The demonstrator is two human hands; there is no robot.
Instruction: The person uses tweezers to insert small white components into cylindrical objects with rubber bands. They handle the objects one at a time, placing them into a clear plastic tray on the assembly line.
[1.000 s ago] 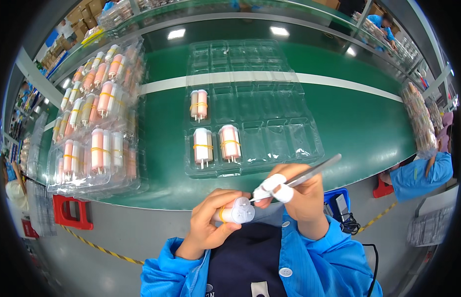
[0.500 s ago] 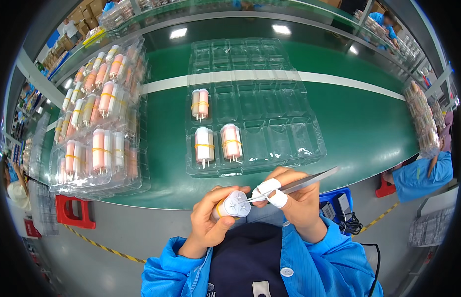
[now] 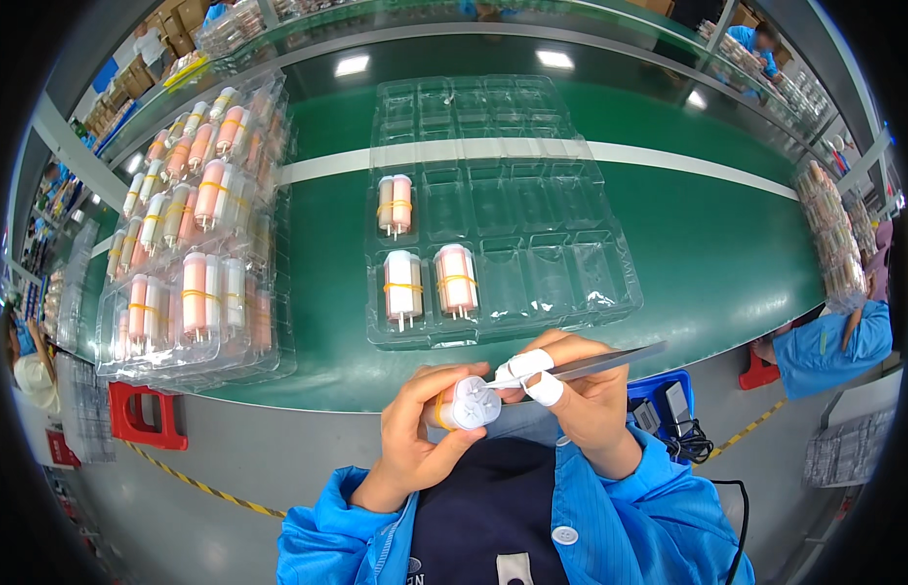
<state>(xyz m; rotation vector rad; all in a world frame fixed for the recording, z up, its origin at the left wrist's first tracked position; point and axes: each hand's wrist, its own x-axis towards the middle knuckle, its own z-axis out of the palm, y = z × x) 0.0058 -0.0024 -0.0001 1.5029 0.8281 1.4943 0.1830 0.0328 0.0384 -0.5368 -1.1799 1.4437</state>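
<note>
Left hand (image 3: 420, 429): curled around a white cylinder (image 3: 466, 405), end facing up. Right hand (image 3: 583, 395): pinched tweezers (image 3: 581, 367), tips on that end. Tray (image 3: 493, 210) beyond.

Both forearms come up from below in blue sleeves, elbows out, wrists meeting over my dark apron (image 3: 483, 507). My left hand (image 3: 420, 429) is above the apron's upper left, fingers (image 3: 444, 375) curled shut, thumb across the front. My right hand (image 3: 581, 400) is above its upper right, touching the left, thumb and forefinger pinched, two fingertips in white wraps.
</note>
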